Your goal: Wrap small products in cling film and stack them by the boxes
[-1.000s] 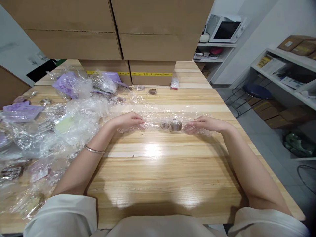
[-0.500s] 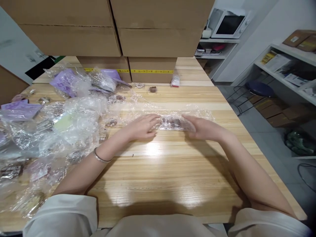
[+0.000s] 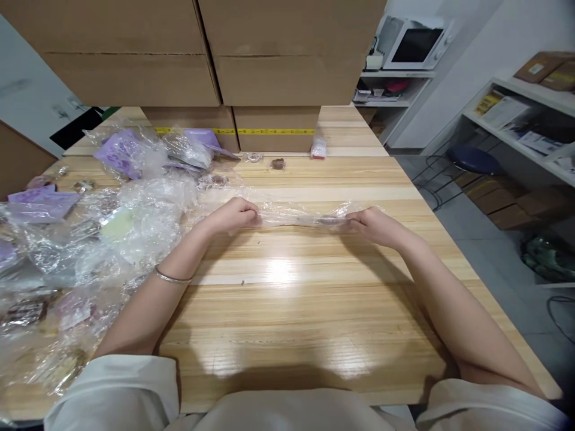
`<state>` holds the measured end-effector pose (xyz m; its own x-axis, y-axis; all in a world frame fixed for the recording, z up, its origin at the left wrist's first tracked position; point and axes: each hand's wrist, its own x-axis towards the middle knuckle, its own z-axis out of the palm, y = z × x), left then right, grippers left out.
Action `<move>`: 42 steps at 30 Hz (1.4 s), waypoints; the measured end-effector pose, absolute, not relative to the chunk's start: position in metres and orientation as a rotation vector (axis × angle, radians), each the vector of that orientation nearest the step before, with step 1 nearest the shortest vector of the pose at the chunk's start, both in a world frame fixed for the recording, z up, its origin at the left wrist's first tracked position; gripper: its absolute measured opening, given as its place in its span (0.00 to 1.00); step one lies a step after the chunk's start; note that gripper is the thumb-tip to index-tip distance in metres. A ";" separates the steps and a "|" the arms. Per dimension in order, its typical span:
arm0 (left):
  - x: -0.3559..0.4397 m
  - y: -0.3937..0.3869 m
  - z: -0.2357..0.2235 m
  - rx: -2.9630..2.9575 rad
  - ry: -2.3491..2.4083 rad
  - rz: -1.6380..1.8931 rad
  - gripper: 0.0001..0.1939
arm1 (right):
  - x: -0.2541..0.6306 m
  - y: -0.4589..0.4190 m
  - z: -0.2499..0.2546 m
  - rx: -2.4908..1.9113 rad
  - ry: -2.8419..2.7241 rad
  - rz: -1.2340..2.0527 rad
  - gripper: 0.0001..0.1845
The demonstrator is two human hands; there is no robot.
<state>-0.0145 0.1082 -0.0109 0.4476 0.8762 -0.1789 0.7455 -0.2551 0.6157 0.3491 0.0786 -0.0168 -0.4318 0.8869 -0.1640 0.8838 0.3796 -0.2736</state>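
A long strip of clear plastic wrap (image 3: 291, 216) is stretched level between my two hands, just over the wooden table (image 3: 287, 323). At its left end my left hand (image 3: 236, 214) is closed in a fist on the plastic. My right hand (image 3: 371, 225) pinches the other end. Something darker shows inside the plastic near the right hand, too blurred to name. Left of my left hand lies a heap of crumpled clear plastic packaging (image 3: 153, 209).
Purple cards (image 3: 119, 152) in clear bags lie at the back left. Cardboard boxes (image 3: 276, 129) are stacked along the back. A small brown wrapped piece (image 3: 278, 163) and a red-and-white packet (image 3: 318, 148) sit before them. A microwave (image 3: 415, 45) stands on a shelf.
Both hands have closed on the plastic and moved further apart, the left one going left. The plastic lay around dark pieces before; now it is pulled into a narrow taut strip.
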 end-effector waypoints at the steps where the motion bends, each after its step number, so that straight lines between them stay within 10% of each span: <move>1: -0.012 0.108 -0.010 2.042 1.339 0.272 0.15 | 0.352 0.081 -0.017 -1.687 -2.564 0.538 0.20; 9: -0.001 0.109 -0.023 2.091 1.473 0.282 0.13 | 0.345 0.086 -0.022 -1.867 -2.569 0.476 0.18; 18: 0.027 0.083 -0.037 2.663 1.884 0.680 0.22 | 0.319 0.074 -0.053 -1.866 -2.226 -0.376 0.28; 23: 0.056 0.049 -0.030 2.767 1.338 0.112 0.24 | 0.290 0.058 -0.062 -1.364 -2.575 -0.081 0.29; 28: 0.057 0.039 -0.035 2.502 1.841 -0.097 0.24 | 0.284 0.053 -0.075 -1.308 -2.678 0.119 0.31; 42: 0.106 0.060 -0.055 2.503 1.076 0.593 0.33 | 0.264 0.032 -0.069 -1.393 -2.733 -0.128 0.27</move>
<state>0.1061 0.0600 -0.0548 0.6239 0.7449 0.2365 0.5976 -0.6497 0.4697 0.2636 0.0320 -0.0695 -0.5861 0.8038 0.1015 0.8098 0.5852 0.0420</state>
